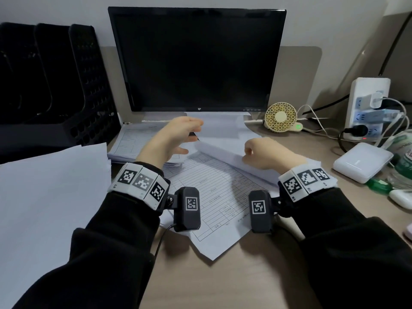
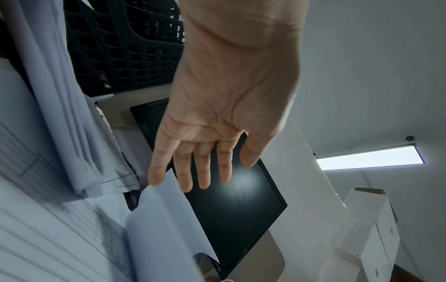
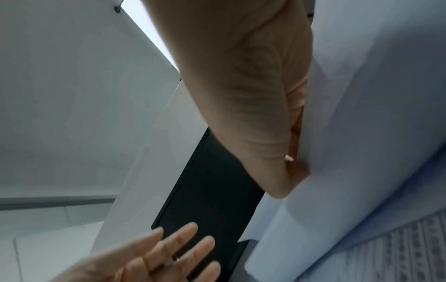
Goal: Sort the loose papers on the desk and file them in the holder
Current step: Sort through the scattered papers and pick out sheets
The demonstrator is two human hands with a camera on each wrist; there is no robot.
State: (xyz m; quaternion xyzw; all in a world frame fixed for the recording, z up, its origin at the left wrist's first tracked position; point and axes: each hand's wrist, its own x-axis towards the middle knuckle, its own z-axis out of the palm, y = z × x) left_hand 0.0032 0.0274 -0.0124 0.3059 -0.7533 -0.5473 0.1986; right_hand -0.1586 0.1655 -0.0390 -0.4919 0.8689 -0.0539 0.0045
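Sleeves black, marker bands on both wrists. Printed form (image 1: 211, 204) lies flat on the desk (image 1: 256, 284) nearest the person, corner toward the desk's front edge, partly under both wrists. Large blank sheet (image 1: 51, 197) lies to the left, overlapping the desk's left side.

Right hand (image 1: 265, 155): fingers curled, pinching the near part of a white sheet (image 1: 225, 150) that is lifted and bowed above the printed form. Right wrist view shows the thumb (image 3: 263, 133) pressed against the paper; the other fingers are hidden behind it.

Left hand (image 1: 176, 139): raised above the papers, palm turned toward the right, fingers straight and slightly spread, thumb apart. Left wrist view: little finger (image 2: 156, 171) at the upper corner of the bowed sheet; contact cannot be told. Nothing held.

Stack of papers (image 1: 138, 141) with a ruled form on top sits behind the left hand, just beside the holder (image 1: 66, 85). Holder is black perforated plastic with upright compartments, standing at the far left against the wall; contents cannot be told.

Farther back: dark monitor (image 1: 198, 61) at centre, more white paper under its lower edge. To its right a small yellow fan (image 1: 281, 117), a white power strip (image 1: 367, 108) with plugs, and a white box (image 1: 362, 161).
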